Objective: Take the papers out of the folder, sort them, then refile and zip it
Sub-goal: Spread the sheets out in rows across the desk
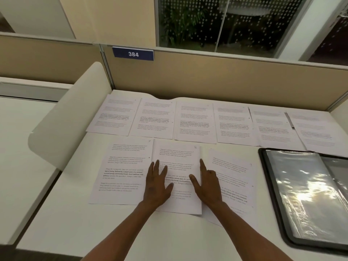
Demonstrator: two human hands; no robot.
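I see both hands flat on the white printed sheet marked 8 (177,178): left hand (157,185) fingers spread, right hand (206,185) forefinger along its right edge, neither gripping. Right of that sheet, the open black zip folder with clear sleeves (305,194) lies on the white worktop (94,232).

Taking the page marked 8 (177,178) as landmark: both hands lie flat on it, the left hand (157,182) on its left half, the right hand (207,185) along its right edge. Pages flank it on both sides, edges touching or overlapping, so no bare desk lies beside it. Beyond it a row of six sheets (194,121) runs up to the partition wall (207,78). Bare desk (131,232) opens toward the viewer. Far to its right lies the open folder (305,194); to its left stands a curved white divider (71,113).
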